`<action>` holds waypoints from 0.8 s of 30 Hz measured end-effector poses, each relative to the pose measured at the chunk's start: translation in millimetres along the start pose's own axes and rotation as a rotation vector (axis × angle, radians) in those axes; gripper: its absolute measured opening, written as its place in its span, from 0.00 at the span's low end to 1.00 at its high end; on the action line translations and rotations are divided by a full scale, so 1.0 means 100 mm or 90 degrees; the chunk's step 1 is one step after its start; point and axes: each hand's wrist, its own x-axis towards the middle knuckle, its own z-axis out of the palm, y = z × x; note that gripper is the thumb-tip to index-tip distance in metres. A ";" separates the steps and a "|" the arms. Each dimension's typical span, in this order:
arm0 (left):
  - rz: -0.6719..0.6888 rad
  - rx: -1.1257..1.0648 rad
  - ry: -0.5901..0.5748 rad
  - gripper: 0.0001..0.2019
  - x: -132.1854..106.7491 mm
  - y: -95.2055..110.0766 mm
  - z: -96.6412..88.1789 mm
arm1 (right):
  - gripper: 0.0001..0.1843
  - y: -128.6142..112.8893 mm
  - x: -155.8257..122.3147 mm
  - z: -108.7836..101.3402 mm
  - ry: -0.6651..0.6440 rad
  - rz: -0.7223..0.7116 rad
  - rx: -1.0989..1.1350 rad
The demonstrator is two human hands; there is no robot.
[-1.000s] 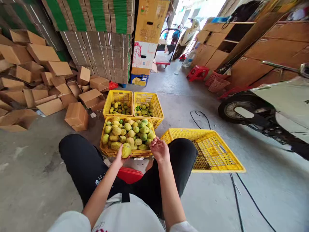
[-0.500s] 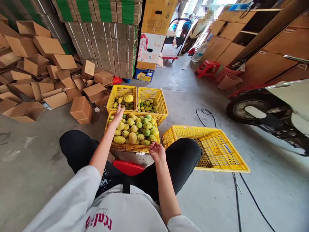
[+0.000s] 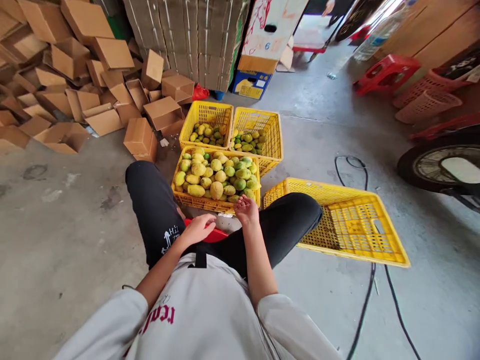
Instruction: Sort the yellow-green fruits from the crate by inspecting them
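My left hand (image 3: 200, 228) hovers over my lap near a red plastic seat (image 3: 215, 235), fingers stretched out and holding nothing. Palm up at the near right corner of the front yellow crate (image 3: 204, 202), my right hand (image 3: 246, 210) has loosely bent fingers and no fruit visible in it. That crate is heaped with yellow and green lemon-like fruits (image 3: 220, 176). Behind it stand a back left crate (image 3: 187, 120) and a back right crate (image 3: 275, 135), each with smaller-looking greenish fruits at the bottom.
A large yellow crate (image 3: 360, 220) lies on the floor right of my knee, black cables (image 3: 365, 310) beside it. Open cardboard boxes (image 3: 71, 100) are piled at left. A red stool (image 3: 388, 75), pink baskets (image 3: 427, 106) and a motorbike wheel (image 3: 438, 160) stand at right.
My left hand has drawn back from above the front crate to my lap. A large yellow fruit that was in the air over the back left crate no longer shows there. The view has tilted down.
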 end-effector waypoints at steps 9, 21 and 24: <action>-0.067 -0.090 0.118 0.09 0.05 -0.35 -0.19 | 0.11 0.25 0.35 -0.06 0.039 -0.002 -0.175; -0.183 0.147 -0.141 0.15 0.36 -0.25 -0.17 | 0.12 0.54 0.81 -0.14 0.021 -0.136 -0.506; -0.193 0.170 -0.175 0.14 0.37 -0.26 -0.19 | 0.13 0.57 0.82 -0.16 -0.013 -0.161 -0.555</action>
